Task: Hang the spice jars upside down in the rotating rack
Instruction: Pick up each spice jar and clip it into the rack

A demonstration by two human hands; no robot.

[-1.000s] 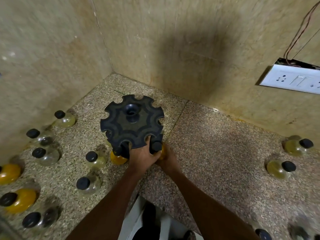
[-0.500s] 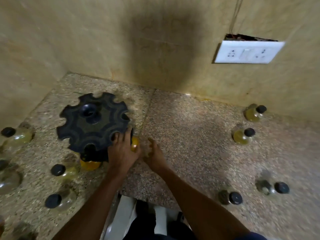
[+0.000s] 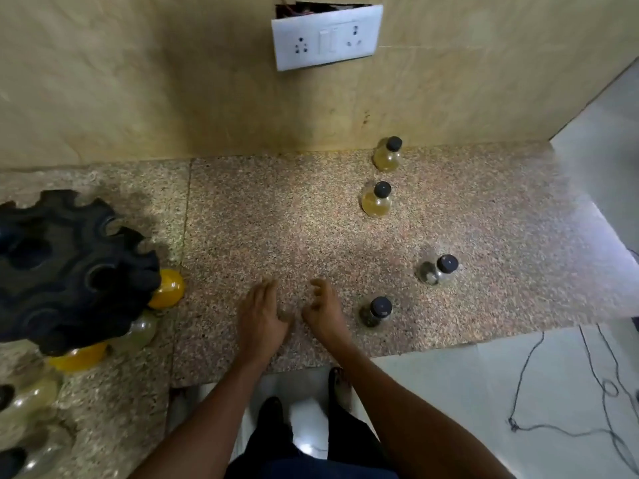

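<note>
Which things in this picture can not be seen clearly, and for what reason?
- Rotating rack, head view: the left edge cuts it off; its base is hidden below its own top disc.
- Hanging jars: their caps are hidden under the rack.
- Jars at lower left: blurred and cut by the edge.
- Dark jar beside the right hand: contents too dim to tell.
- Left hand: palm faces down, unseen.

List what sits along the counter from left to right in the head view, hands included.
Black rack → orange jar hanging at its right edge → left hand → right hand → dark jar → clear jar. Both hands are empty. The two yellow jars near the wall overlap the dark jar's span, so they are left out.
</note>
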